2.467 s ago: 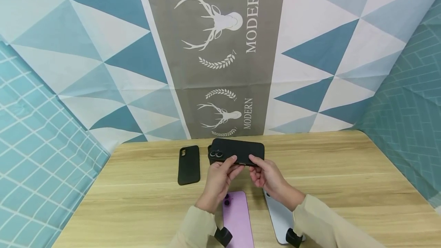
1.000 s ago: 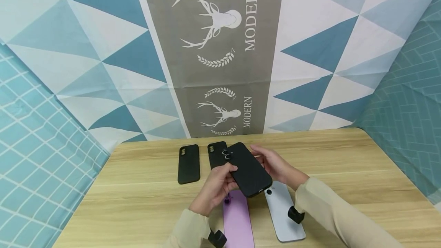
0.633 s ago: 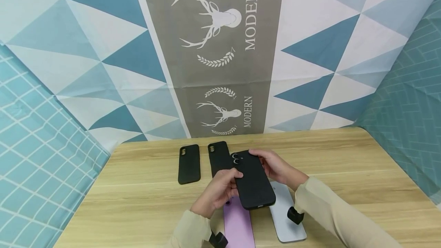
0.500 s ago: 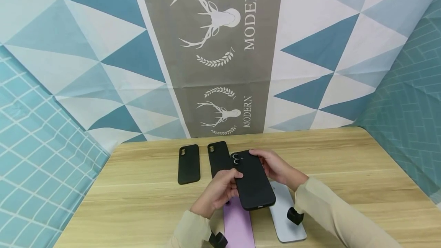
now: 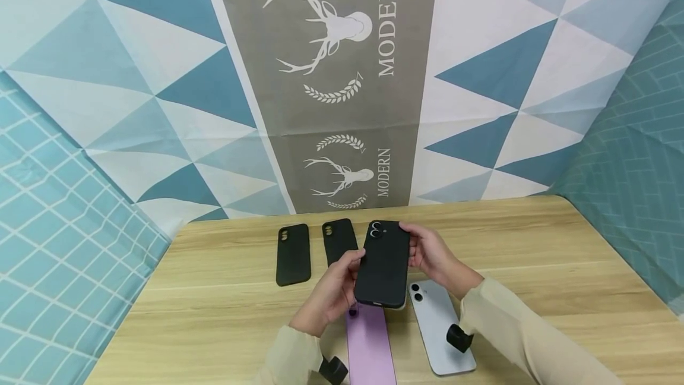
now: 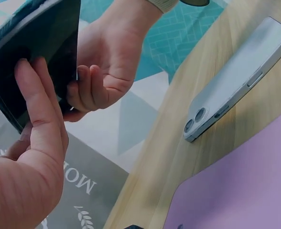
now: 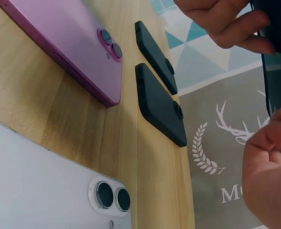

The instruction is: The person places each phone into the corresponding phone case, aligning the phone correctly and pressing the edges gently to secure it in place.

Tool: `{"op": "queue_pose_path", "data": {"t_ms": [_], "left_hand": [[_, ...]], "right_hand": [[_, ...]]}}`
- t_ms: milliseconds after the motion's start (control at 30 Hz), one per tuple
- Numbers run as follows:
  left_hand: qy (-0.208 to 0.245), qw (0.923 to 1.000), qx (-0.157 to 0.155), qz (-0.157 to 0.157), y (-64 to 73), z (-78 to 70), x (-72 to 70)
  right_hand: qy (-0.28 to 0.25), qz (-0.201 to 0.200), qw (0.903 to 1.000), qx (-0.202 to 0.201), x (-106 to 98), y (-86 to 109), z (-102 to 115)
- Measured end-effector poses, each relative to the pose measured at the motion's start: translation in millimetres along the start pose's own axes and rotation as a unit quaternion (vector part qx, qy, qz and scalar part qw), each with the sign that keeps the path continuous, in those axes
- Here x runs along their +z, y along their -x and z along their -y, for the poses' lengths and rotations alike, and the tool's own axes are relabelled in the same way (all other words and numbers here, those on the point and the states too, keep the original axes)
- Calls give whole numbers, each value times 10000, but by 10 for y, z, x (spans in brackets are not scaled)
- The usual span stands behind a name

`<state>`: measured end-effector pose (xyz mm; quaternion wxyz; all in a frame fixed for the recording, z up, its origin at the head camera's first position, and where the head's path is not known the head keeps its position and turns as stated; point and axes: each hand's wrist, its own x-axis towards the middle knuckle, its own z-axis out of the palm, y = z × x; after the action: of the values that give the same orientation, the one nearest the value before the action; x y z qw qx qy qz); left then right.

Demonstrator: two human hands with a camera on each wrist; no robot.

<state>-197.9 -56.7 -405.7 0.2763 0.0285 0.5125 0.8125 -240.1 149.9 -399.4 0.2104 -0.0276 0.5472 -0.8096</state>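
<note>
Between both hands is a smartphone in a black phone case [image 5: 382, 263], its camera end pointing away and its back facing up in the head view. My left hand [image 5: 330, 293] grips its left edge, thumb on the side. The glossy dark screen [image 6: 59, 52] shows in the left wrist view, with left-hand fingers [image 6: 42, 100] laid against it. My right hand [image 5: 434, 257] pinches the upper right corner, thumb on top and fingers curled by the side. A thin light edge shows at the phone's lower right corner.
A purple phone [image 5: 369, 343] and a white phone [image 5: 440, 331] lie on the wooden table [image 5: 214, 319] below the hands. Two black phone cases [image 5: 293, 254] [image 7: 159, 105] lie farther back on the left. A patterned cloth [image 5: 342, 100] hangs behind the table.
The cased phone has turned from sideways to lengthwise, then shifted away from the body and straightened. Both hands moved with it, uncovering the white phone's cameras.
</note>
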Motion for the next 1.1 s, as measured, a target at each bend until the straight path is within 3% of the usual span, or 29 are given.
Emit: {"op": "queue_pose_path", "data": {"t_ms": [167, 333, 500, 733, 967, 1100], "left_hand": [[-284, 9994, -68, 163, 35, -8, -30], [-284, 9992, -9, 293, 40, 5, -19], [-252, 9994, 257, 14, 25, 26, 8], [-389, 9962, 554, -541, 19, 30, -8], [-405, 9959, 664, -461, 53, -13, -74], [-546, 9939, 830, -480, 63, -43, -104]], "right_hand": [[-338, -496, 9978, -295, 0, -3, 21], [-658, -810, 9934, -473, 8, -5, 36], [-632, -940, 9922, -520, -2, -7, 33], [19, -843, 9954, -445, -44, 26, -4], [1074, -943, 9896, -134, -115, 78, -19], [1523, -593, 9863, -245, -140, 111, -15]]}}
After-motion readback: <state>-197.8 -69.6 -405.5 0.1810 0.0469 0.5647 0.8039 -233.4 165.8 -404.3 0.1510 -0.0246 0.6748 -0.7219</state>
